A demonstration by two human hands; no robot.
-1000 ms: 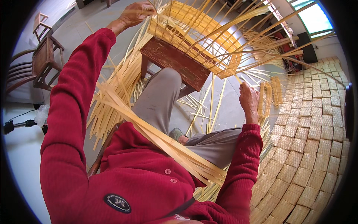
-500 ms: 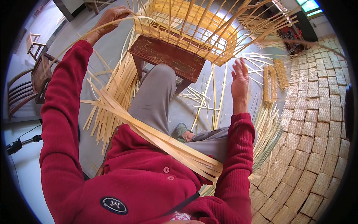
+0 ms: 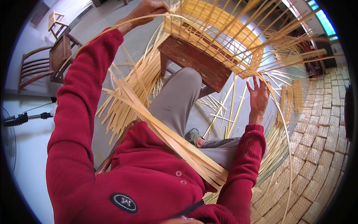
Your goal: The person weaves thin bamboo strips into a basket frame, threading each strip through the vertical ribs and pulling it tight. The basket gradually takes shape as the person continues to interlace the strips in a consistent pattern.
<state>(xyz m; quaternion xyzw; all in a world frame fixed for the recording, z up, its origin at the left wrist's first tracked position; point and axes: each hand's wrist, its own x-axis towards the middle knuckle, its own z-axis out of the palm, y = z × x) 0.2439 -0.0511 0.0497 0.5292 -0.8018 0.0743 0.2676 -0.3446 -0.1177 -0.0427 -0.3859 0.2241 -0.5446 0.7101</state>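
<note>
- From my remote seat, I see that since the last frame the whole view has shifted and a long strip (image 3: 290, 164) now curves down past the right hand (image 3: 258, 98).
- I see that hand with its fingers spread upward, fingertips right at the strip near the basket's lower right corner; whether they touch it, I cannot tell.
- The left hand (image 3: 149, 7) has its fingers bunched by the basket's left end, over a second strip (image 3: 149, 16) trailing along the forearm; I cannot tell what it pinches.
- The basket (image 3: 214, 15) sits ahead of me, between and beyond both hands, its long axis slanting from upper left to lower right; the right hand is nearer the long strip.
- Its walls are open lattice and flat yellow bands, with thin stakes (image 3: 294, 28) fanning out.
- Beneath, I see a chipped red-brown wooden stool (image 3: 194, 58); smooth, pale flat strips (image 3: 169, 136) cross the lap.
</note>
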